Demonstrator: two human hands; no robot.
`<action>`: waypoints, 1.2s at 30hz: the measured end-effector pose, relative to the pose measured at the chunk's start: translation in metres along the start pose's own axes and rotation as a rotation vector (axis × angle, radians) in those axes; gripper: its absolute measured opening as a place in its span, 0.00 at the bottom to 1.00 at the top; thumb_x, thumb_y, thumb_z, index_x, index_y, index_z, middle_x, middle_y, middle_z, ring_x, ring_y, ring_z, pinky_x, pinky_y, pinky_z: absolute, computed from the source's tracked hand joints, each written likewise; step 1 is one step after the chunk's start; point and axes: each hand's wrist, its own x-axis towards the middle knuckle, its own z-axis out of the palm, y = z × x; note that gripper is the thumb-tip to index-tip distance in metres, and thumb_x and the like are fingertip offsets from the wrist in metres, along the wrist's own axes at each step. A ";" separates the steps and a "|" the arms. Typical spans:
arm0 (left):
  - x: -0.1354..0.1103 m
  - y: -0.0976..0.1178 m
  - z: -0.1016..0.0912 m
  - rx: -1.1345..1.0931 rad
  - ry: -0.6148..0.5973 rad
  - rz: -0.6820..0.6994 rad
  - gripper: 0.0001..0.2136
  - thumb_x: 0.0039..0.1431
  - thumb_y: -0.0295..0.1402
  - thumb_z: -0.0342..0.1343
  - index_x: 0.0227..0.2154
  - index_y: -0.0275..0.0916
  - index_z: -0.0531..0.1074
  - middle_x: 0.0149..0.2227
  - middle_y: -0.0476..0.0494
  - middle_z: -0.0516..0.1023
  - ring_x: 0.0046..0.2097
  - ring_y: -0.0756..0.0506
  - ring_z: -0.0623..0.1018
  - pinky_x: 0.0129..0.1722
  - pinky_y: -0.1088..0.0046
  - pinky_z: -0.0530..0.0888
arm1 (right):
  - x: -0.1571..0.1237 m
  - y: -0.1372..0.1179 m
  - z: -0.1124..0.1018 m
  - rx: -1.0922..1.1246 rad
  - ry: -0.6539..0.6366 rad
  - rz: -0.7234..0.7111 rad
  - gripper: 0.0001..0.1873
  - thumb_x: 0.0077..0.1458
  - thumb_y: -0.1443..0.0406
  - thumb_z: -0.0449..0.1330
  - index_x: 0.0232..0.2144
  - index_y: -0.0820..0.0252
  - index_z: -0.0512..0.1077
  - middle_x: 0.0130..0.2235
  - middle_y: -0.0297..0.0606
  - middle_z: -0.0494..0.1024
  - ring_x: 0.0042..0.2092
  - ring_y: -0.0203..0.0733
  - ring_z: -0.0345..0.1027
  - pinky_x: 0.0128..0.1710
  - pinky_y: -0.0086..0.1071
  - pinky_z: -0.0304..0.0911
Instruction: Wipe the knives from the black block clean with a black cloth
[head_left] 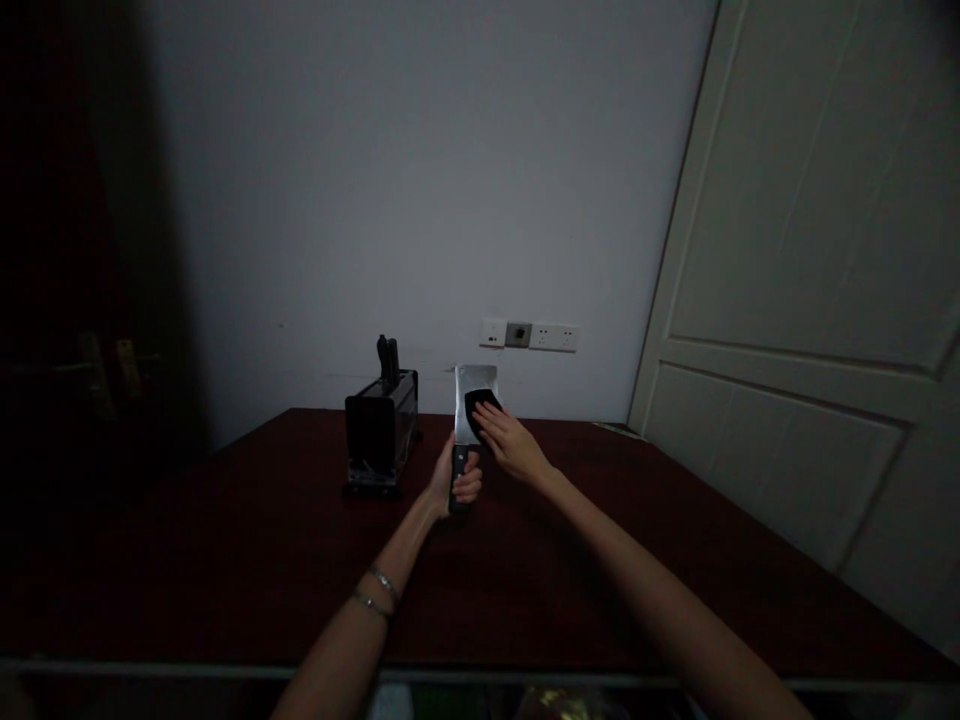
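Observation:
A cleaver [472, 380] with a broad silver blade and a black riveted handle stands upright above the table. My left hand [454, 480] is wrapped round its handle. Against the face of the blade, my right hand [514, 442] presses a black cloth [480, 408] with its fingers laid over it. The cloth covers the lower right part of the blade. To the left, a dark knife block [381, 425] stands on the table, with black knife handles [388, 360] sticking up from its top.
The dark red table [540, 590] reaches back to a pale wall with a row of sockets [536, 335]. A white panelled door [795, 400] stands along the right side. At the far left is a dark door with a handle [131, 365]. Unclear items lie below the table's front edge.

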 end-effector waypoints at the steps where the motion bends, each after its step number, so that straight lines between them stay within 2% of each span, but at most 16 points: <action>1: 0.000 0.000 0.001 0.001 -0.008 -0.005 0.27 0.56 0.55 0.36 0.16 0.36 0.58 0.09 0.56 0.51 0.10 0.57 0.48 0.08 0.84 0.53 | 0.007 0.007 -0.002 -0.003 0.017 0.017 0.22 0.59 0.66 0.44 0.56 0.61 0.58 0.59 0.42 0.59 0.61 0.41 0.47 0.58 0.44 0.48; 7: 0.002 -0.003 0.007 0.010 -0.017 -0.065 0.28 0.57 0.55 0.33 0.15 0.37 0.57 0.08 0.56 0.50 0.10 0.56 0.47 0.08 0.84 0.52 | 0.049 0.040 -0.011 -0.027 0.118 0.140 0.22 0.59 0.65 0.45 0.55 0.60 0.59 0.58 0.43 0.60 0.61 0.44 0.48 0.58 0.48 0.47; 10: 0.002 -0.002 0.007 0.014 -0.016 -0.074 0.29 0.57 0.56 0.31 0.15 0.36 0.58 0.08 0.55 0.50 0.10 0.57 0.47 0.08 0.84 0.52 | 0.048 0.032 -0.010 -0.039 0.138 0.156 0.22 0.59 0.66 0.45 0.55 0.61 0.60 0.58 0.44 0.60 0.61 0.45 0.48 0.58 0.49 0.47; 15: 0.001 0.001 0.004 0.003 0.030 -0.013 0.30 0.56 0.56 0.32 0.15 0.36 0.59 0.08 0.55 0.51 0.10 0.56 0.48 0.07 0.84 0.52 | 0.024 -0.007 -0.001 -0.029 -0.003 -0.066 0.22 0.58 0.68 0.46 0.55 0.62 0.59 0.58 0.43 0.61 0.60 0.42 0.49 0.58 0.44 0.48; 18: 0.001 0.000 0.002 0.014 0.045 -0.015 0.29 0.55 0.57 0.34 0.15 0.36 0.59 0.08 0.55 0.51 0.10 0.57 0.48 0.07 0.84 0.52 | 0.025 -0.013 -0.001 -0.039 -0.049 -0.128 0.22 0.59 0.67 0.45 0.55 0.61 0.59 0.58 0.41 0.61 0.60 0.42 0.50 0.58 0.44 0.49; 21: 0.003 -0.004 0.002 0.046 0.033 -0.047 0.29 0.55 0.57 0.34 0.15 0.36 0.59 0.08 0.56 0.51 0.10 0.56 0.47 0.07 0.84 0.52 | 0.042 0.002 -0.005 -0.070 -0.016 -0.072 0.22 0.59 0.67 0.46 0.55 0.63 0.60 0.58 0.43 0.60 0.60 0.43 0.50 0.58 0.44 0.48; 25: 0.006 -0.010 0.003 0.082 0.027 -0.089 0.29 0.55 0.58 0.34 0.14 0.36 0.59 0.08 0.56 0.51 0.09 0.56 0.48 0.07 0.83 0.52 | 0.056 0.015 -0.006 -0.074 0.102 0.071 0.22 0.59 0.68 0.45 0.56 0.63 0.59 0.59 0.44 0.59 0.61 0.44 0.48 0.57 0.46 0.48; 27: 0.007 -0.011 0.001 0.082 0.035 -0.084 0.30 0.55 0.58 0.34 0.14 0.36 0.59 0.08 0.55 0.52 0.09 0.56 0.48 0.07 0.83 0.52 | 0.053 0.010 -0.002 -0.057 0.113 0.061 0.22 0.59 0.68 0.45 0.55 0.62 0.59 0.59 0.44 0.59 0.61 0.44 0.47 0.58 0.46 0.47; 32: 0.007 -0.009 -0.004 0.057 0.057 -0.047 0.30 0.54 0.58 0.35 0.14 0.36 0.59 0.07 0.55 0.53 0.09 0.56 0.49 0.07 0.83 0.52 | 0.040 -0.008 0.004 -0.022 0.020 -0.077 0.21 0.59 0.67 0.46 0.54 0.62 0.61 0.58 0.42 0.61 0.61 0.42 0.48 0.58 0.43 0.47; 36: 0.007 -0.011 -0.002 0.073 0.018 -0.058 0.29 0.54 0.58 0.35 0.15 0.37 0.59 0.08 0.55 0.53 0.09 0.56 0.48 0.07 0.83 0.52 | 0.050 0.003 0.000 -0.040 0.094 0.048 0.22 0.59 0.68 0.45 0.55 0.61 0.60 0.59 0.43 0.60 0.61 0.42 0.48 0.58 0.43 0.47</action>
